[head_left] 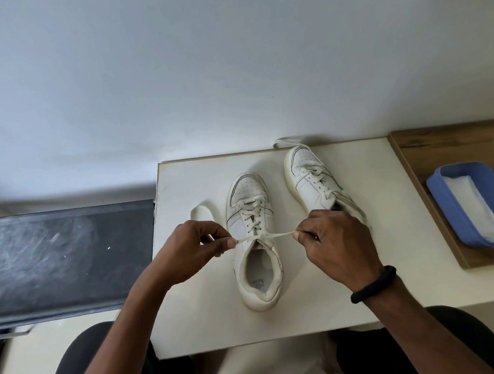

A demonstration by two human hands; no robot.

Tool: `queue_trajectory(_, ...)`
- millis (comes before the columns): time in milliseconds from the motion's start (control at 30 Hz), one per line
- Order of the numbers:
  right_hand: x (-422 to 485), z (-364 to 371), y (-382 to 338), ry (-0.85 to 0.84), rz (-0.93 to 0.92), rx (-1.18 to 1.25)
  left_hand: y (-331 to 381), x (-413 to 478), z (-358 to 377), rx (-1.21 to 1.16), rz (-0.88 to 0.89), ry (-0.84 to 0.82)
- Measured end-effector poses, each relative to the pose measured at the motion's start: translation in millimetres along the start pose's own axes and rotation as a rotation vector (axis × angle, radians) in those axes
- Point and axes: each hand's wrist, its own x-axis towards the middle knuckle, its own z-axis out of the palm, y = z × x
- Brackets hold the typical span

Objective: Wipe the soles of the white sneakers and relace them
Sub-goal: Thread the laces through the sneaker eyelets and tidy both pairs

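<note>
On the table, both hands' fingers pinch the near white sneaker's (253,235) lace (264,236) ends, pulled taut.

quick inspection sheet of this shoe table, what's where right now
surface: white table, both sneakers on it
job's things: near sneaker upright, toe pointing away, its lace stretched across the opening; far sneaker laced, seems tilted to one side
clutter: blue tray holding white wipes, on a wooden board
grippers: left hand and right hand each pinch the lace, one on either side of the near sneaker
cables: nothing seen
surroundings: pale wall; dark panel left of the table
</note>
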Motion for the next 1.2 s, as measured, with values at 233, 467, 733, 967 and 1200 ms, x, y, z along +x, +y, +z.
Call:
queue_trajectory(233,1.2,2.8,-1.9,0.040,-0.016,-0.027,-6.7,-0.7,-8.5,-0.012,-0.027,0.003)
queue_trajectory(467,0.8,5.5,-3.0,0.033,0.003,-0.072,-13.1,2.6,-9.7,0.030,-0.023,-0.019)
queue_trajectory(733,2.7,-6.8,2.5,-0.062,-0.069,0.009,-24.5,3.6,-13.1,0.036,-0.029,-0.148)
queue_trajectory(967,-3.9,-37.0,17.6,-0.322,-0.050,0.267,-14.6,-2.0,-19.8,-0.443,0.056,-0.069)
queue_trajectory(1200,-2.2,-24.9,6.6,-0.162,-0.070,0.794,10.8,-0.9,5.3,-0.700,0.111,-0.033)
